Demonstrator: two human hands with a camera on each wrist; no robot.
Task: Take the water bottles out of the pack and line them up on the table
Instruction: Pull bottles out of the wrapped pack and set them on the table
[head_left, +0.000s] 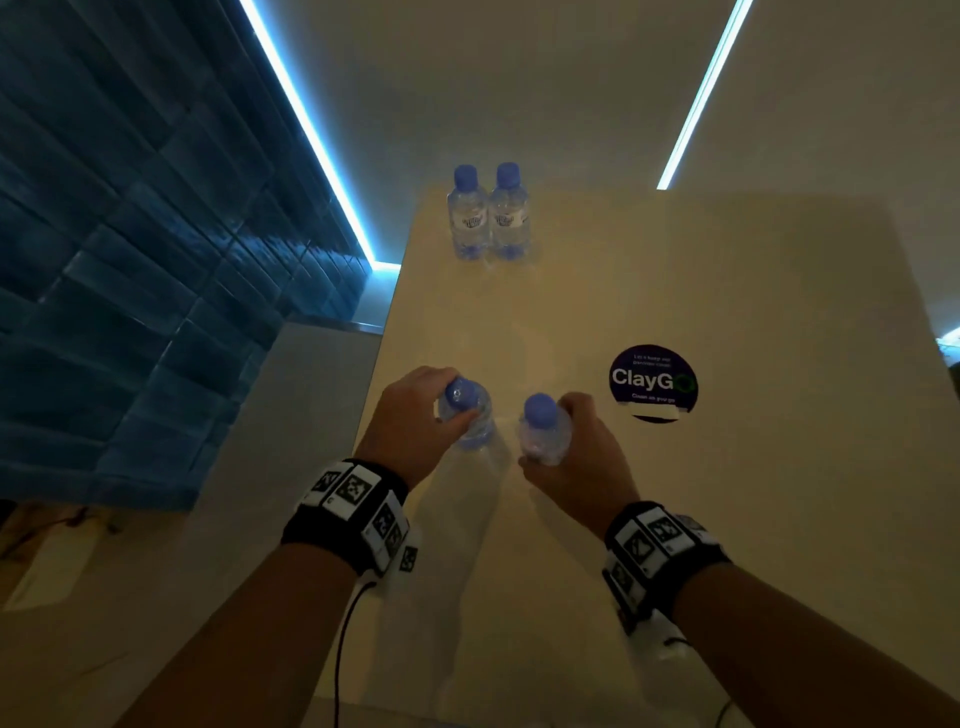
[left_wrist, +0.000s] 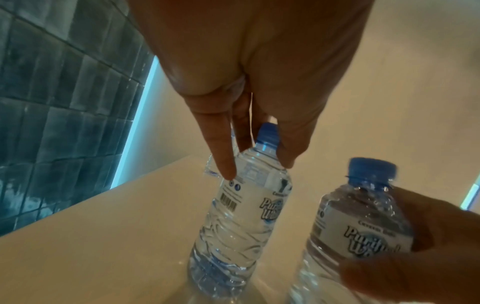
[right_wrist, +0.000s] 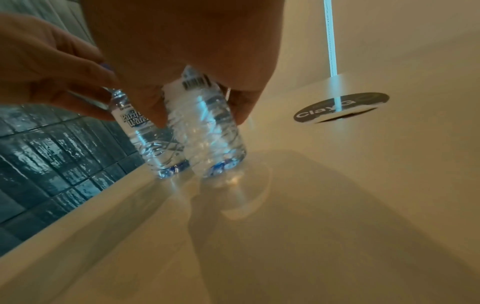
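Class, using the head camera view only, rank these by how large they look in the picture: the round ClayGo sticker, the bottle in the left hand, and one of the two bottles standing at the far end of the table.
1. ClayGo sticker: largest.
2. Far-end bottle.
3. Bottle in the left hand: smallest.

Bottles are likely identical; the held one is seen from above and partly hidden by the left hand, so looks shorter.

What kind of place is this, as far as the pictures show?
Probably a shared pantry or canteen: a "ClayGo" clean-as-you-go sticker on the beige table, a blue tiled wall and LED light strips.
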